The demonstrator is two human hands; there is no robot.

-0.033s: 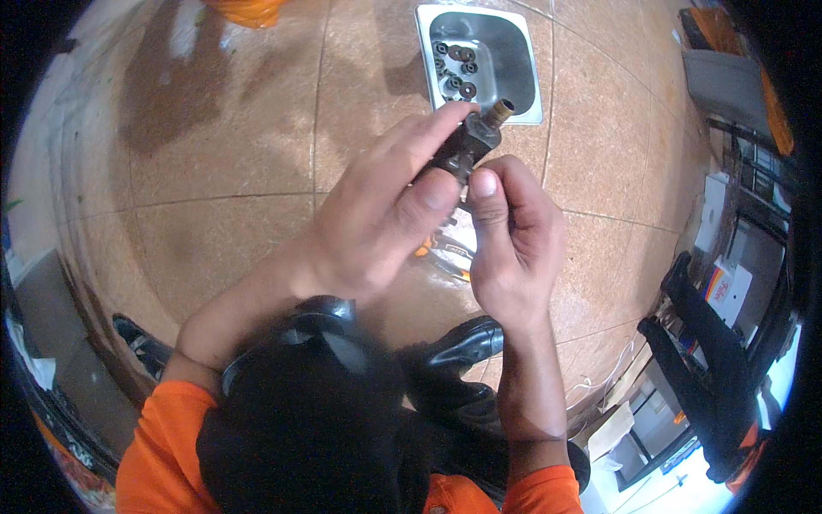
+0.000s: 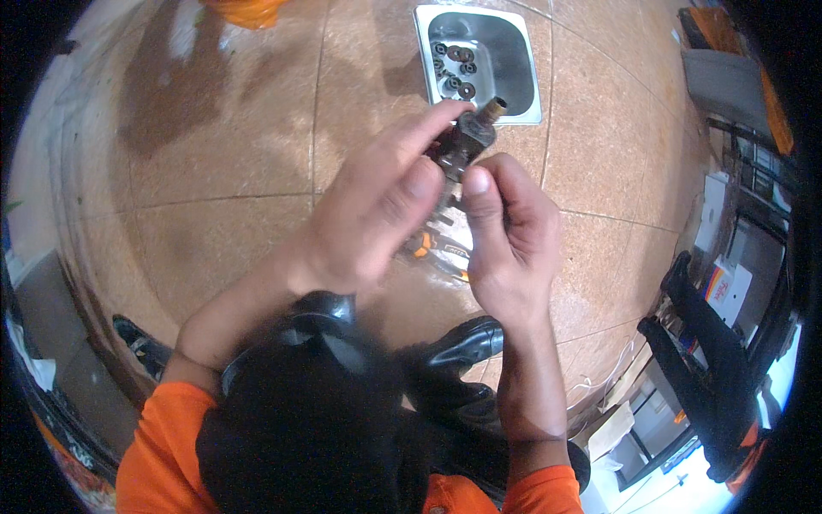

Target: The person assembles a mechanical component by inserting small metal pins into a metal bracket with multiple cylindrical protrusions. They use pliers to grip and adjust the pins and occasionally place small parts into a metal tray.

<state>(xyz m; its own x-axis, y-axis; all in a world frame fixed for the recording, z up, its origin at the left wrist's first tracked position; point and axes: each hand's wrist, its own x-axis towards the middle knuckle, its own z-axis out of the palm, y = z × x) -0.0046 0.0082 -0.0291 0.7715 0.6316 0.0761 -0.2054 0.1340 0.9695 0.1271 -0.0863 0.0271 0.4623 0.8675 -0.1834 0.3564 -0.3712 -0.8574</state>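
Note:
Over the floor, both hands are on a dark metal fitting [image 2: 477, 135] with a brass-coloured tube end pointing up and right. My left hand [image 2: 364, 201] is closed around its left side, index finger along the top. The left thumb lies near its lower part and is slightly blurred. My right hand [image 2: 518, 236] has its fingers curled, thumb and index pinched at the fitting's lower end. What sits between those fingertips is mostly hidden. Below the hands, partly covered, a hand tool with orange and black handles [image 2: 452, 250] lies on the floor.
A rectangular steel pan [image 2: 536, 86] stands just beyond the hands, with several small dark round parts [image 2: 455, 83] in its left side. An orange bag or cloth [image 2: 244, 10] is at the far left. On the right, a person's dark-clad legs [image 2: 698, 343] show near shelving and boxes.
The fitting has shifted slightly left and its tube end has tipped a little. My left thumb has drawn back, showing more of the fitting's lower part. My right hand has barely moved.

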